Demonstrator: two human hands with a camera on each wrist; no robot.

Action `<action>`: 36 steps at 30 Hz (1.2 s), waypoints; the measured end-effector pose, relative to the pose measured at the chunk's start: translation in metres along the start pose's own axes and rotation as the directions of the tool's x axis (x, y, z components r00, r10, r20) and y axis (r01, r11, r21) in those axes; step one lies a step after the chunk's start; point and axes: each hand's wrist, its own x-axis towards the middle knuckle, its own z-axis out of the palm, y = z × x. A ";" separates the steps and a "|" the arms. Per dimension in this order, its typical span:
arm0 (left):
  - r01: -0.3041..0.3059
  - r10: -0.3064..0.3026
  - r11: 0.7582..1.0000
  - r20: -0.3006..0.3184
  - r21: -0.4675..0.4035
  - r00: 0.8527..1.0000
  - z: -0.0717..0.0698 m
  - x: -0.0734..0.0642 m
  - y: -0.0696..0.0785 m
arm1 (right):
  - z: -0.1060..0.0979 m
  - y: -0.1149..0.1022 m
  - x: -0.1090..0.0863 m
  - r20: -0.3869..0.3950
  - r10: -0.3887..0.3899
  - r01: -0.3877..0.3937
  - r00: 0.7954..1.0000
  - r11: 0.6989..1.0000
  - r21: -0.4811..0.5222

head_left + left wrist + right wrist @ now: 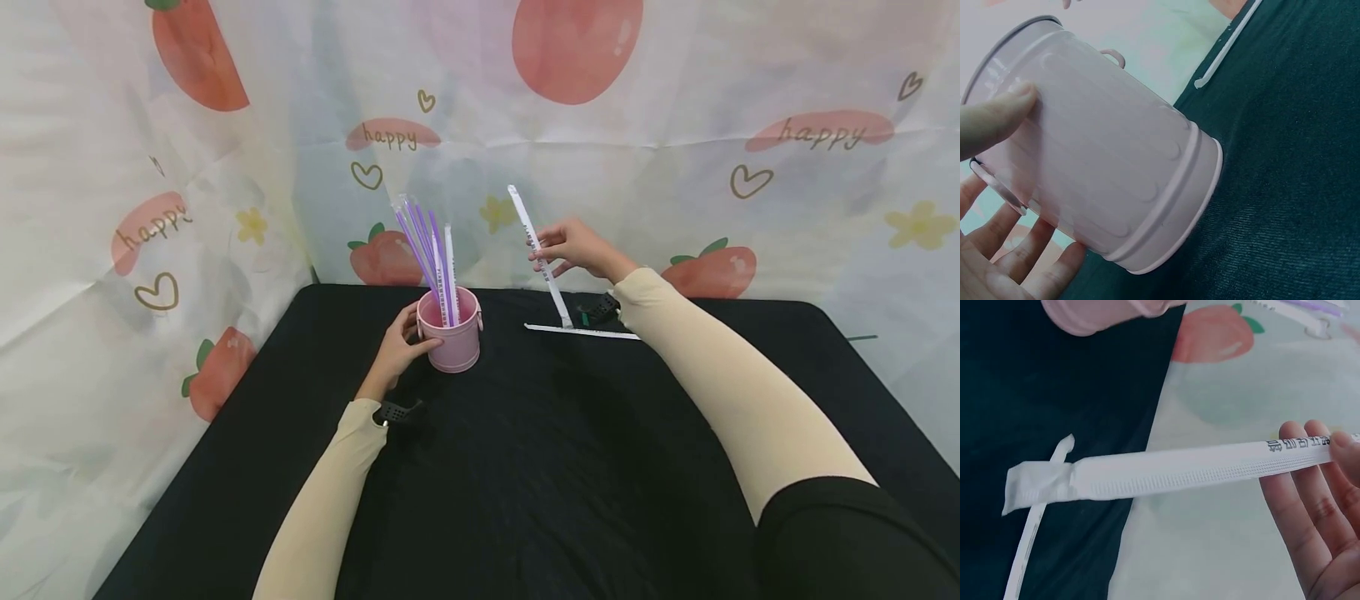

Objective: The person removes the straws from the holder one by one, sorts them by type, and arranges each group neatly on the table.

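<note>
One straw (555, 293) is pinched in the right grip (577, 247) right of the bucket (454, 346), left grip (396, 350) holds its left side, loose straw (600, 333) lies right of it too.

A pink bucket (454, 348) of straws (441, 287) is held by the left hand (395, 354); a white-wrapped straw (553, 292) is pinched by the right hand (576, 248) above the black tablecloth (525, 467).
</note>
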 end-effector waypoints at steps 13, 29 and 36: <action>0.010 -0.010 1.000 0.002 0.007 1.000 0.002 -0.007 0.010 | -0.024 0.038 -0.021 0.033 0.064 -0.061 0.997 0.995 -0.084; 0.015 -0.015 1.000 -0.008 0.016 1.000 0.003 -0.008 0.012 | -0.047 0.075 -0.029 0.031 0.121 -0.109 0.992 0.957 -0.270; -0.010 0.010 1.000 -0.020 0.023 1.000 0.003 -0.003 0.002 | -0.052 0.087 -0.027 0.016 0.123 -0.112 0.992 0.944 -0.312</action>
